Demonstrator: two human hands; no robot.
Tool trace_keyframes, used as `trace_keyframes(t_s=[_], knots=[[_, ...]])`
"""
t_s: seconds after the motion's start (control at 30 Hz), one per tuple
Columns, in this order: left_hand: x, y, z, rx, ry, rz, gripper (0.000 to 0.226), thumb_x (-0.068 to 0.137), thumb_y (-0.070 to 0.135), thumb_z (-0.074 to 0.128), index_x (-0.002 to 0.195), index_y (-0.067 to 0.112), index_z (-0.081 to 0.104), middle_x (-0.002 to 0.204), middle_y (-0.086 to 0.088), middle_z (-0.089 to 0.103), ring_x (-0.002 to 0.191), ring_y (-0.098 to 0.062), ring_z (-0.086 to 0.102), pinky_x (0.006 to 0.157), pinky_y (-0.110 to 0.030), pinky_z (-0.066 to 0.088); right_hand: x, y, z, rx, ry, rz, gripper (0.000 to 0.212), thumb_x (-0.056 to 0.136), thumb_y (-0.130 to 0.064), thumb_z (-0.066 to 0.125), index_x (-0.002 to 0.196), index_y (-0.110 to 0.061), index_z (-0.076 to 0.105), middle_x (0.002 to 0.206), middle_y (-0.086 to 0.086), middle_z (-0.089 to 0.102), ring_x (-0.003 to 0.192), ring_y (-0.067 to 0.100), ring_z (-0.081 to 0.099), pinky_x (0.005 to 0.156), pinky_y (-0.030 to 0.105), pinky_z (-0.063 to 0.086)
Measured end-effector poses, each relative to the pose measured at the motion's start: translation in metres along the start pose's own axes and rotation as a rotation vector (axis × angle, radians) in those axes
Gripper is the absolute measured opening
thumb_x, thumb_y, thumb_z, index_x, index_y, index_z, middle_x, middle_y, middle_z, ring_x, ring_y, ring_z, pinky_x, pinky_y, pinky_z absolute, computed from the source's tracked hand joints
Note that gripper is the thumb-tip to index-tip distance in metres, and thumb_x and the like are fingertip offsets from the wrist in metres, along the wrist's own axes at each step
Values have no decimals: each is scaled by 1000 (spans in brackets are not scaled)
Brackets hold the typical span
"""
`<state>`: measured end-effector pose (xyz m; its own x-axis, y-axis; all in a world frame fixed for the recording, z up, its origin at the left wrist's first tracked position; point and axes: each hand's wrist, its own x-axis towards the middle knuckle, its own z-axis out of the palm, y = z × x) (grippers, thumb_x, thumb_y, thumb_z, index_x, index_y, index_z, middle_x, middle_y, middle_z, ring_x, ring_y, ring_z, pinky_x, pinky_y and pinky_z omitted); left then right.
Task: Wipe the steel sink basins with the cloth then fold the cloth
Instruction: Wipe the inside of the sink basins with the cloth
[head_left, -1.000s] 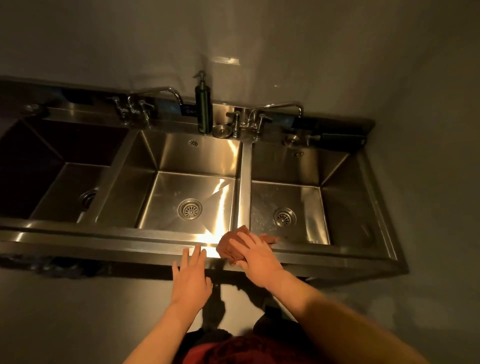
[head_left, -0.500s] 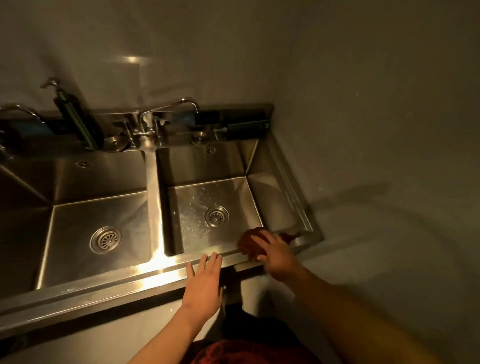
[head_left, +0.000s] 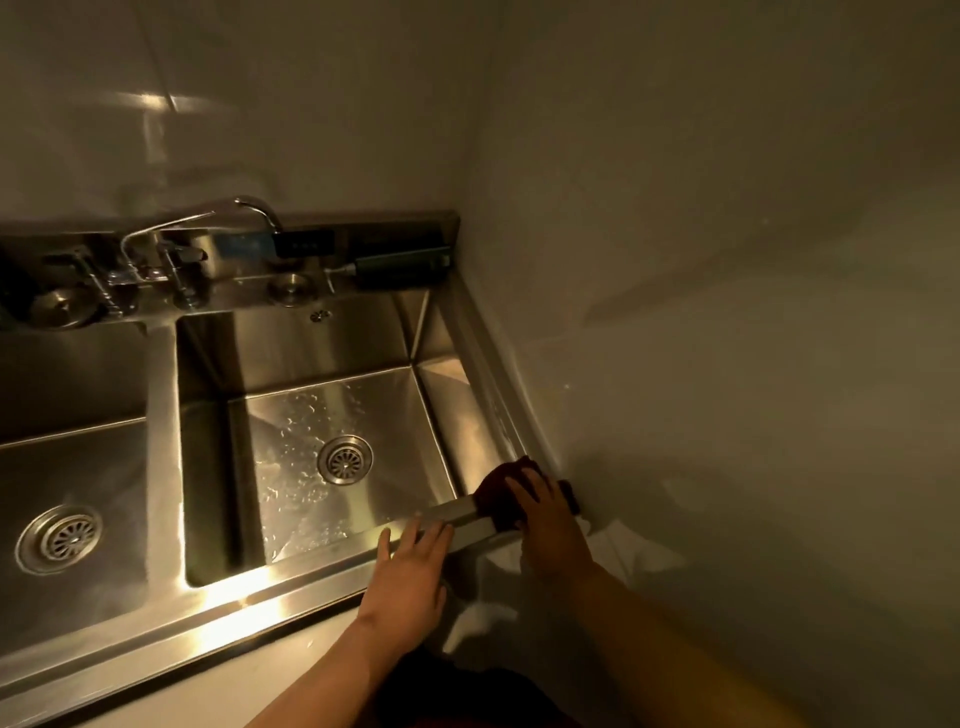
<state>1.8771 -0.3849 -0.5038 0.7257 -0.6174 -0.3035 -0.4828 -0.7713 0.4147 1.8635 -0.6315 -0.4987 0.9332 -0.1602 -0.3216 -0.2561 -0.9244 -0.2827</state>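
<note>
A dark reddish-brown cloth (head_left: 501, 488) is bunched on the front right corner of the steel sink rim (head_left: 291, 587). My right hand (head_left: 545, 519) lies flat on top of the cloth and presses it against the rim. My left hand (head_left: 413, 569) rests open, fingers spread, on the front rim just left of the cloth. The right basin (head_left: 363, 415) has water drops on its floor around a round drain (head_left: 345, 460). The middle basin (head_left: 78, 467) lies to the left with its own drain (head_left: 60, 538).
A curved faucet (head_left: 197, 223) with its handles stands on the back ledge between the basins. A dark bottle (head_left: 400, 265) lies on its side at the back right corner. A grey wall (head_left: 727, 312) closes off the right side, right against the sink.
My right hand has slid the cloth to the right along the front rim, from the divider to the right corner. My left hand followed along the rim, and my view turned right.
</note>
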Motion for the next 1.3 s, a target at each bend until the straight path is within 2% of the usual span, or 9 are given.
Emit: trace_keyframes(t_s=[0.13, 0.2, 0.33, 0.5, 0.7, 0.87, 1.1, 1.2, 1.3], knots=[[33, 0, -2, -12, -12, 91, 76, 91, 39, 52, 162, 26, 27, 170, -1, 23, 159, -29, 16, 125, -58, 12, 23, 1, -1, 1, 3, -27, 83, 92, 2, 60, 160, -30, 25, 170, 2, 7, 157, 30, 0, 126, 53, 15], [47, -4, -3, -11, -28, 133, 71, 92, 45, 47, 159, 31, 31, 170, 2, 22, 158, -28, 18, 125, -58, 14, 42, -1, -4, -31, -3, -51, 79, 95, -3, 60, 160, -30, 24, 170, 2, 7, 156, 31, -1, 127, 52, 12], [67, -19, -4, 35, 11, 176, 64, 95, 57, 38, 153, 31, 44, 164, 1, 37, 154, -29, 32, 120, -57, 27, 85, -13, -17, -98, 10, -145, 76, 94, -12, 61, 160, -26, 26, 170, 6, 10, 156, 35, 2, 126, 52, 10], [68, -41, -2, 5, 17, 28, 66, 99, 67, 31, 157, 36, 36, 167, 4, 32, 155, -25, 28, 122, -57, 24, 155, -28, -21, -145, 79, -223, 84, 81, 2, 61, 157, -22, 35, 167, 10, 20, 153, 40, 14, 123, 57, 15], [37, -69, -4, -52, -32, -247, 67, 102, 65, 29, 161, 33, 28, 170, 2, 25, 158, -26, 21, 126, -58, 15, 262, -61, -34, -238, 141, -241, 82, 78, -12, 72, 154, -19, 41, 160, 18, 32, 141, 46, 33, 118, 56, 25], [11, -77, -6, -26, -5, -328, 64, 105, 61, 22, 160, 30, 32, 166, 2, 35, 156, -25, 26, 127, -53, 12, 311, -83, -49, -302, 151, -185, 75, 93, -20, 61, 159, -26, 26, 167, 14, 17, 150, 42, 18, 123, 53, 14], [9, -79, -4, -21, 5, -326, 62, 105, 58, 19, 157, 31, 38, 161, 3, 44, 153, -24, 33, 125, -51, 17, 300, -81, -51, -305, 114, -188, 70, 95, -17, 62, 158, -26, 31, 166, 12, 21, 148, 44, 23, 122, 54, 22], [10, -78, -5, -16, -15, -324, 61, 105, 57, 18, 157, 30, 37, 162, 2, 42, 153, -24, 31, 124, -52, 17, 257, -68, -41, -363, 129, -195, 80, 83, -15, 71, 154, -25, 37, 162, 14, 29, 140, 47, 34, 117, 58, 30], [11, -76, -8, -5, -53, -326, 61, 107, 56, 17, 159, 29, 32, 164, 2, 37, 154, -25, 28, 125, -55, 16, 198, -57, -24, -349, 113, -136, 83, 76, -12, 74, 151, -28, 42, 161, 13, 31, 139, 47, 36, 116, 60, 29]])
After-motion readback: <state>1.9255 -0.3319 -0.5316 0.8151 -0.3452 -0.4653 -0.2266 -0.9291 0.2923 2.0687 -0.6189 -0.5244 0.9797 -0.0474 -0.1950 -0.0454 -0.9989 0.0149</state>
